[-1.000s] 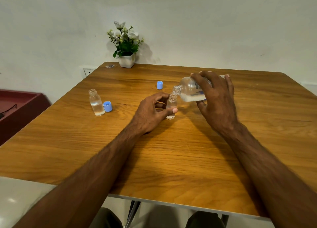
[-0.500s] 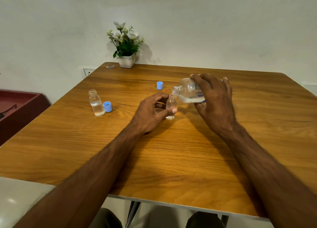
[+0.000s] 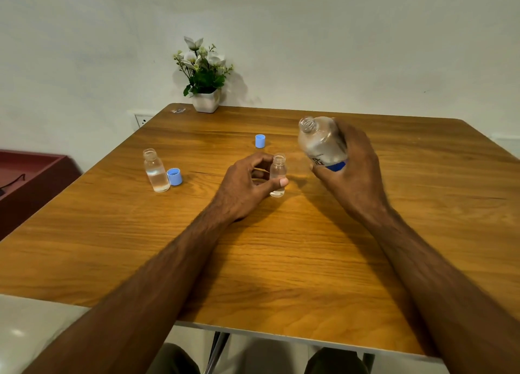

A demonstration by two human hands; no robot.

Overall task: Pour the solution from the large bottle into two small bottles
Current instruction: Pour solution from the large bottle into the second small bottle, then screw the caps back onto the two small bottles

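Flower pot (image 3: 205,102), loose blue caps (image 3: 174,176) beyond both hands (image 3: 247,188).

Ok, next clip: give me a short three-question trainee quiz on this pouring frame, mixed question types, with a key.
1. True or false: the large bottle in the right hand has its mouth over the small bottle held by the left hand.
2. Which item lies beside the other small bottle at the left? A) blue cap B) flower pot C) spoon
3. Fill in: a second blue cap stands alone on the ___, farther from the person than the left hand.

Key: 1 false, the bottle is tipped back up and off to the right; 2 A; 3 table.
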